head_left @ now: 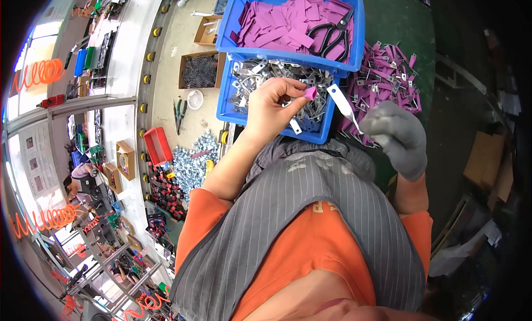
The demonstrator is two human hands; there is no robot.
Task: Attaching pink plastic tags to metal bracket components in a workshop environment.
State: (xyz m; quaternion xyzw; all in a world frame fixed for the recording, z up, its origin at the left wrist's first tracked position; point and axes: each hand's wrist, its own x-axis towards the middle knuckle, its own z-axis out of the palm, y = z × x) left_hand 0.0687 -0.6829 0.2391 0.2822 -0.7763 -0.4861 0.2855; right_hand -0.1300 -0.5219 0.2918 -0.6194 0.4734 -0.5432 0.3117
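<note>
My bare left hand (275, 106) pinches a small pink sleeve (311, 93) between thumb and fingers, its open end facing right. My right hand (396, 137), in a grey glove, grips the narrow end of a flat metal tab (342, 103) with a hole at its far end. The tab points up and left toward the sleeve, apart from it. Under my left hand is a blue bin (320, 137) of loose metal tabs (247, 77). Beyond it, another blue bin (221, 33) holds many flat pink sleeves (271, 27) with black-handled cutters (331, 38) lying on top.
Right of the bins lies a heap of metal tabs with pink sleeves on them (390, 80). The bench at left carries green-handled pliers (178, 115), a carton with a dark coil (198, 70), a red bin (158, 146) and small shiny parts (194, 163). Cardboard (484, 159) stands far right.
</note>
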